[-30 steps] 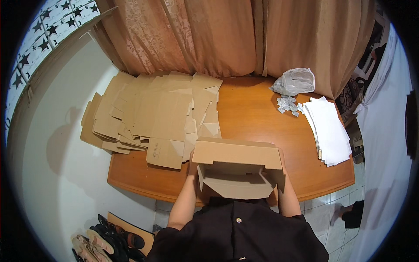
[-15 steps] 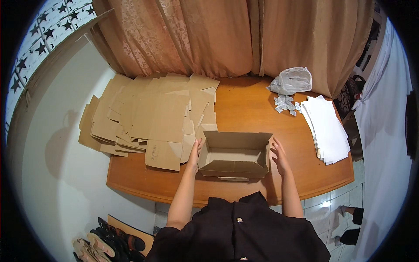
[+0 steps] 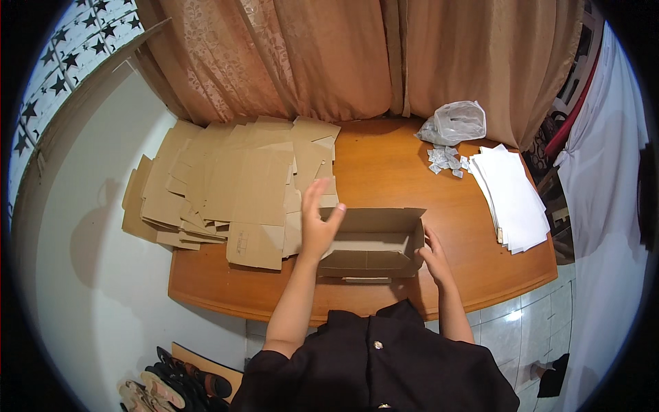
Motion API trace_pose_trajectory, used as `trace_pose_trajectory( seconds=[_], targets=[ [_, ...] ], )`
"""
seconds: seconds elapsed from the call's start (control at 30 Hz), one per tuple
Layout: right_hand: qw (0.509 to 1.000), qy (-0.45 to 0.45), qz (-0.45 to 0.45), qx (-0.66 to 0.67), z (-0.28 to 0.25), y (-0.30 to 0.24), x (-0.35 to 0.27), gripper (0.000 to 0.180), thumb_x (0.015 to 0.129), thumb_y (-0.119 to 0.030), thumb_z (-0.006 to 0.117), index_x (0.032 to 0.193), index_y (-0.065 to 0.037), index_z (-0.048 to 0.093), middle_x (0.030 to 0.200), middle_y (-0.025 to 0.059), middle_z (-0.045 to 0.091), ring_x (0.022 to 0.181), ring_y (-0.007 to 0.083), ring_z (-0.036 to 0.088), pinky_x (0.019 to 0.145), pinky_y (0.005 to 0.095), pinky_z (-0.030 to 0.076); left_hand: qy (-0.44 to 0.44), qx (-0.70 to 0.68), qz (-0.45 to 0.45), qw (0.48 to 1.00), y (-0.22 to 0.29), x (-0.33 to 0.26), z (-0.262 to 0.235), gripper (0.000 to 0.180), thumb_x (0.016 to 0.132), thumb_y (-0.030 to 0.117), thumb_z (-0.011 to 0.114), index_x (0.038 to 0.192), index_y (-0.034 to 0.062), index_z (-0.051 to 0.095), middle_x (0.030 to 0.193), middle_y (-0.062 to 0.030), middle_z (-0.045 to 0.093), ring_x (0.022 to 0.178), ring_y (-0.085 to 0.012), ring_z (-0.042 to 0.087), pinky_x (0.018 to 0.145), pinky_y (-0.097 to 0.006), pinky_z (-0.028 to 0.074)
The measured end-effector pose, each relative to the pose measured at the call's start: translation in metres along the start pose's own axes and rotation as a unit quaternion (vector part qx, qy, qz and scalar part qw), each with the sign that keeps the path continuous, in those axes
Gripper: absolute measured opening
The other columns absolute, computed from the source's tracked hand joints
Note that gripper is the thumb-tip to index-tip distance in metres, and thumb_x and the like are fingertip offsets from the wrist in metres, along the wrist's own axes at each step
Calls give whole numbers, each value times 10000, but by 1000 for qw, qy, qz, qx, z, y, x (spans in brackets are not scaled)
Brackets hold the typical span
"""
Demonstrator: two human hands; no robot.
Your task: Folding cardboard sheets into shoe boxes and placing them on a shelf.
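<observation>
Box (image 3: 371, 244) open, hollow; hands (image 3: 317, 226) flank it.

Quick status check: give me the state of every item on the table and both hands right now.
Brown cardboard box: assembled, open on top, upright on the wooden table.
Flat brown cardboard blanks: unfolded, piled loosely.
White paper sheets: stacked flat.
Clear plastic bag: crumpled, lying by the curtain.
Left hand: open, raised at the box's left end.
Right hand: against the box's right end.

left hand (image 3: 317, 221) raised open, right hand (image 3: 434, 254) seemingly flat
</observation>
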State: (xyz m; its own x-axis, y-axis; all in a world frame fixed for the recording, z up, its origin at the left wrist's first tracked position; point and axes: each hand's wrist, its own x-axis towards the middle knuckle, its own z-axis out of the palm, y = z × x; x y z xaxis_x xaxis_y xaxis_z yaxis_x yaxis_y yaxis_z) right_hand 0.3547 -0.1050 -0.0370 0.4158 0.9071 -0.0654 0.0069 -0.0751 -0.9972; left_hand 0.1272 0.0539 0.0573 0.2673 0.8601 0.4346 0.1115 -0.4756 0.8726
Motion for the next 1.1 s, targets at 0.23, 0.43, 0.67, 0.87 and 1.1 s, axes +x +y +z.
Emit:
trace_pose_trajectory(
  seconds=[0.23,0.43,0.67,0.87,1.1],
  targets=[
    [993,21,30,116,-24,15,-5,409,829,-158,504,1191,32,513,1114,118,572,1064,208,521,912,328,403,-286,257,-19,923,-28,-27,8,408,850,399,574,1226,240,567,1481,-114,245,1402,-291,85,1019,-616,-116],
    [955,177,109,211,-38,37,-18,226,881,-229,486,938,-21,556,1003,73,576,956,183,540,841,340,433,-385,219,-95,891,-22,-31,-17,358,873,409,546,1162,210,615,1418,-77,381,1388,-267,165,1005,-614,-140],
    [938,23,35,345,-28,11,-2,445,915,-277,488,1251,15,498,1236,121,545,1153,202,475,958,320,355,-448,159,-170,863,-48,-50,-25,488,920,528,367,1200,203,600,1475,-87,274,1399,-263,125,983,-588,-199],
    [999,-30,-22,35,-21,-1,28,362,863,-152,570,1179,25,567,1223,123,555,1103,214,523,970,331,374,-506,239,-146,816,-31,-52,-15,590,845,620,433,1275,229,534,1510,-173,80,1408,-294,-9,979,-595,-207],
    [932,0,-69,-355,12,-5,26,800,632,-201,777,1328,-136,388,1345,202,332,1236,375,356,998,468,328,-501,349,-115,784,-35,-72,0,854,734,692,526,1412,210,332,1499,-229,-9,1396,-354,-58,1005,-644,-103]
  ],
)
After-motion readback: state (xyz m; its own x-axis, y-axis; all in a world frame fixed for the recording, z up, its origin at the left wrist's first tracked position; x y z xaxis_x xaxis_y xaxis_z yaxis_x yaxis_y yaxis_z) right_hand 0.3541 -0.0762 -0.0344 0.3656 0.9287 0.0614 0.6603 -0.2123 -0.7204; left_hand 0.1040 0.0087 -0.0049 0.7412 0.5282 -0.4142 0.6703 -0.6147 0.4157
